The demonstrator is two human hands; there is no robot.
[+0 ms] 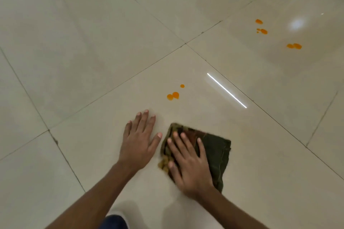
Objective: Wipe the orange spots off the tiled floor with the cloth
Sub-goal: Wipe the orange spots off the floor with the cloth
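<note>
We lean over the tiled floor (74, 42) with the job, by our judgement, early or at best partway through: two groups of orange spots lie unwiped in plain sight. The nearer orange spots (175, 95), three drops, sit on the same tile as both hands, just beyond the fingertips and toward that tile's far corner. The farther orange spots (294, 46), about five drops, lie well apart on the next tile to the right, beside a round glare of light. A faint yellowish haze on the tile beyond the cloth may be a wiped trace; we cannot tell.

The cloth (216, 150) lies flat on the near tile, short of the nearer drops and touching none of them. It is folded into a rough square, dark olive with a mottled brown-and-green pattern. Its near-left edge shows yellowish-tan patches, and we cannot say whether these are picked-up stain or print.

The right hand (188, 163) presses on the cloth's left half, its fingers (183, 140) straight and spread, not curled round the fabric. The left hand (138, 141) rests flat on bare tile just beside the cloth's left edge, fingers straight and slightly apart, thumb angled toward the cloth, holding nothing.
</note>
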